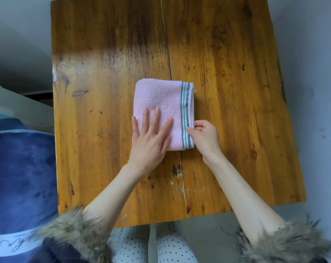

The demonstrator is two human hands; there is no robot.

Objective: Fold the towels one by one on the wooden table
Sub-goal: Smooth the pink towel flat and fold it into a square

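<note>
A pink towel [160,95] lies folded into a small rectangle near the middle of the wooden table [236,92]. Its right edge carries green, blue and white stripes. My left hand [149,141] rests flat on the towel's near left part, fingers straight and spread. My right hand [204,137] pinches the striped edge at the towel's near right corner, thumb on top and fingers curled beside the fold.
A dark blue cloth [22,177] with a white printed label lies to the left of the table, with a pale shelf edge [18,107] behind it. Grey floor surrounds the table. My fur-trimmed sleeves and dotted trousers show at the bottom.
</note>
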